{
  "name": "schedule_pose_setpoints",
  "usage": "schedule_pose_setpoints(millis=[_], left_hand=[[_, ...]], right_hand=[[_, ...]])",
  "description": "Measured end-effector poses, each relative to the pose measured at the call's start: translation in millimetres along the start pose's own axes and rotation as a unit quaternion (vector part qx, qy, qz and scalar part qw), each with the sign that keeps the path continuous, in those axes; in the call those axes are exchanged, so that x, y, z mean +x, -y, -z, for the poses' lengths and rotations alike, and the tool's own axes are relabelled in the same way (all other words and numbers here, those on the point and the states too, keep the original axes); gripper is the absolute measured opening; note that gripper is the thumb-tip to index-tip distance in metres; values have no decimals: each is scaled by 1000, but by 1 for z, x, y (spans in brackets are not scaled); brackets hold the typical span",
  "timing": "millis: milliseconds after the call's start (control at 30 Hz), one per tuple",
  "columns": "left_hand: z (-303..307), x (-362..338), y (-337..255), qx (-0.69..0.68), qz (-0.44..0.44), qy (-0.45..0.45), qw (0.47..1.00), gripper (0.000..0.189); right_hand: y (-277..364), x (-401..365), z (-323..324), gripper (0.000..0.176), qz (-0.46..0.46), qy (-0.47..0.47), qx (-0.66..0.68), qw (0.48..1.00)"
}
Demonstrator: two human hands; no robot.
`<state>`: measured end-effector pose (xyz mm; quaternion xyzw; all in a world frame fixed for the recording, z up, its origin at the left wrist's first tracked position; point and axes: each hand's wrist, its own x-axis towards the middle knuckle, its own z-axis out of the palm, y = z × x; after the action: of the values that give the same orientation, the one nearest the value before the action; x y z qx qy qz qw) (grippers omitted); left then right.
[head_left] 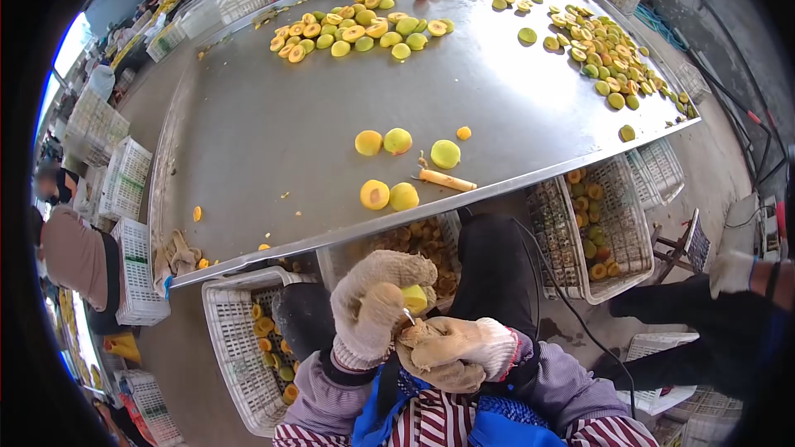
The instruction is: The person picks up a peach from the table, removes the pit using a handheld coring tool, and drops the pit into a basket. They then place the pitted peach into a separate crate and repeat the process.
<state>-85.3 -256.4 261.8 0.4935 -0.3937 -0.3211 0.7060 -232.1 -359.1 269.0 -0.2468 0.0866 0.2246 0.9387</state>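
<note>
My left hand (377, 302), in a beige work glove, is closed around a yellow-green peach piece (416, 299) in front of my lap. Close against it, my gloved right hand (455, 353) is closed on a small metal-tipped tool (407, 315); its handle is hidden in the glove. Ahead on the metal table (273, 116) lie several peach halves, among them a green one (445, 154) and a cut-side-up one (374, 194). A wooden-handled tool (447, 180) rests near the table's front edge.
Piles of peach halves lie at the back (356, 29) and right (609, 54) of the table. Crates of fruit stand left (217, 323) and right (638, 223) of my knees. A cable (571, 306) hangs at my right, near another person's gloved hand (732, 271).
</note>
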Motion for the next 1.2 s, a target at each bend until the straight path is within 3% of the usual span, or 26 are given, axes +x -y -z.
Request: schedule_pose_setpoints(millis=[67, 133, 200, 267, 300, 367, 433, 467, 500, 533, 567, 600, 633, 667, 733, 800, 900, 967, 1100, 1167, 1200], left_hand=[[-15, -6, -7, -136, 103, -109, 979, 53], [-24, 12, -10, -250, 194, -158, 935, 52], [-20, 18, -15, -309, 251, -204, 894, 53], [-12, 17, -6, -243, 232, -190, 922, 56], [-6, 15, -3, -229, 213, -180, 933, 54], [20, 6, 6, -117, 136, -218, 959, 52], [57, -12, 0, -29, 88, -282, 955, 44], [88, -24, 8, 52, 69, -345, 935, 39], [115, -36, 3, 226, 107, -356, 900, 32], [147, -48, 16, 423, 133, -330, 833, 30], [147, -50, 12, 426, 136, -329, 832, 30], [145, -51, 4, 642, 104, -241, 720, 35], [143, -47, -5, 814, 63, -135, 561, 41], [128, -31, -9, 685, 96, -183, 699, 45], [100, 6, -13, 526, 124, -109, 834, 40], [76, 45, 1, 552, 43, 19, 832, 34], [64, 101, 54, 587, 60, 78, 803, 40], [65, 126, 102, 741, 25, 15, 670, 48], [63, 145, 142, 693, -1, 127, 710, 49], [51, 158, 121, 683, 194, 216, 670, 50], [50, 158, 119, 700, 208, 183, 658, 51]], right_hand=[[7, 0, -6, 28, 9, -34, 3, 999], [7, 3, -1, 25, -3, -79, -17, 997], [15, -1, -8, 23, -9, -83, -139, 987], [19, 1, -11, 23, -39, -67, -169, 983], [18, 3, -12, 24, -35, -116, -231, 965], [20, 2, -8, 24, -26, -162, -293, 942], [19, -4, 8, 26, -62, -222, -322, 918], [15, -6, 20, 26, -33, -235, -363, 901], [15, -8, 23, 26, -31, -235, -361, 902], [16, -9, 27, 26, -48, -275, -374, 884], [15, -9, 29, 27, -67, -313, -387, 865], [14, -5, 29, 27, -59, -334, -408, 848], [12, 1, 33, 27, -56, -332, -408, 849], [5, 6, 38, 28, 12, -324, -478, 817], [-4, 11, 43, 30, 146, -300, -601, 726], [1, 11, 44, 29, 124, -314, -614, 714], [10, -1, 47, 34, 51, -348, -607, 713], [13, -9, 51, 37, -3, -389, -566, 727], [6, -18, 69, 40, -8, -417, -550, 724], [12, -19, 66, 39, 15, -392, -590, 706], [12, -19, 68, 39, 27, -377, -611, 696]])
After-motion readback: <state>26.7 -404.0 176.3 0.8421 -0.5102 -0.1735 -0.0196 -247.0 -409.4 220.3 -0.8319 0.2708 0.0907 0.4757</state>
